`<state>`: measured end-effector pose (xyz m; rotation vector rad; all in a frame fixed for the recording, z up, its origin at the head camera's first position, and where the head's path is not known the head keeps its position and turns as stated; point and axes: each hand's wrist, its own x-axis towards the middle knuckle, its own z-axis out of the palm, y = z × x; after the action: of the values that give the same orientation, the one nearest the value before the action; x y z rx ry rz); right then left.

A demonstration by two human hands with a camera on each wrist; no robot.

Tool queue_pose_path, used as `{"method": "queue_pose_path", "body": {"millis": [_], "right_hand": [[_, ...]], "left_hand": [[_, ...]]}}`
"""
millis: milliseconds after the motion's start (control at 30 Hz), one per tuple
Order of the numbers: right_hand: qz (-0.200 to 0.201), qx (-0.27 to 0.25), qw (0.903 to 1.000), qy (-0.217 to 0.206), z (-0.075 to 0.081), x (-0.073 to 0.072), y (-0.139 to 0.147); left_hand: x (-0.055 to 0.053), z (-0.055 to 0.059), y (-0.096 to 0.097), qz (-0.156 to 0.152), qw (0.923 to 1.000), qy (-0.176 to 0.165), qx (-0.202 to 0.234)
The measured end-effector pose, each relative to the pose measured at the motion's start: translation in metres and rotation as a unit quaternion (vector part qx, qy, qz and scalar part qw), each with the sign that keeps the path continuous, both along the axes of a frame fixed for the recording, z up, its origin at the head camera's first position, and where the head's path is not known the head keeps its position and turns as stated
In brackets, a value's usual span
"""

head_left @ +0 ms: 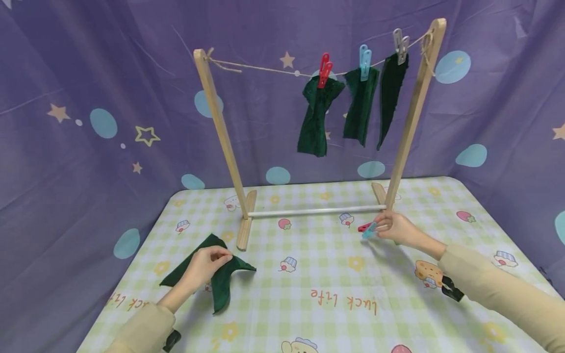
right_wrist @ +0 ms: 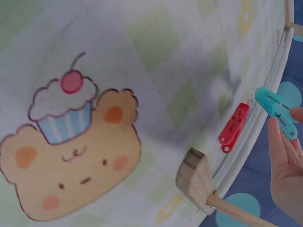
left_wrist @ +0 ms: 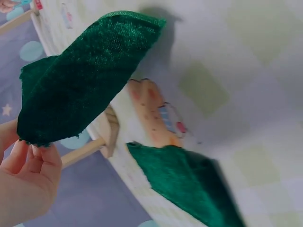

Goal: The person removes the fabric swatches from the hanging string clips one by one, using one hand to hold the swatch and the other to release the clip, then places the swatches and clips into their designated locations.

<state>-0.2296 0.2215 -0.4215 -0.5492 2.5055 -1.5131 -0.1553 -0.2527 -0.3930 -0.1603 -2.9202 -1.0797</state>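
My left hand point(head_left: 204, 265) pinches the edge of a dark green cloth point(head_left: 224, 284), whose lower part hangs down over the table. Another green cloth point(left_wrist: 187, 182) lies flat on the tablecloth beside that hand. Far to the right, my right hand point(head_left: 397, 229) holds a light blue clothespin point(right_wrist: 277, 112) between thumb and fingers. A red clothespin point(right_wrist: 234, 127) lies on the table just beyond it, close to the foot of the wooden rack. Some of the flat cloth is hidden behind the left hand in the head view.
A string point(head_left: 265, 67) spans two wooden posts. Three green cloths hang toward its right end under a red clothespin point(head_left: 325, 71), a blue clothespin point(head_left: 365, 63) and a grey clothespin point(head_left: 401, 46). A white rod point(head_left: 315, 211) joins the posts low down. Purple curtain surrounds the table.
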Motion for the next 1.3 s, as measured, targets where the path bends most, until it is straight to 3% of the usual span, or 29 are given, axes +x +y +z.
{"method": "queue_pose_path", "body": {"millis": [300, 600, 767, 1033, 1167, 1300], "right_hand": [[-0.014, -0.002, 0.9998, -0.012, -0.011, 0.001, 0.004], [-0.056, 0.016, 0.9970, -0.050, -0.018, 0.001, 0.010], [-0.058, 0.012, 0.9965, -0.059, -0.021, 0.002, 0.011], [-0.054, 0.004, 0.9975, -0.045, -0.027, 0.004, 0.011], [-0.023, -0.039, 0.9988, -0.019, -0.037, 0.002, 0.017], [-0.013, -0.040, 0.9991, -0.008, -0.042, 0.002, 0.019]], "left_hand": [[-0.010, -0.017, -0.015, 0.011, 0.9996, 0.025, -0.012], [-0.018, -0.029, -0.028, 0.021, 0.9996, 0.013, -0.013], [-0.021, -0.039, -0.033, 0.021, 0.9994, 0.008, -0.027], [-0.025, -0.053, -0.037, 0.031, 0.9989, -0.006, -0.036], [-0.026, -0.056, -0.036, 0.025, 0.9991, -0.003, -0.034], [-0.027, -0.058, -0.035, 0.022, 0.9991, -0.003, -0.036]]}}
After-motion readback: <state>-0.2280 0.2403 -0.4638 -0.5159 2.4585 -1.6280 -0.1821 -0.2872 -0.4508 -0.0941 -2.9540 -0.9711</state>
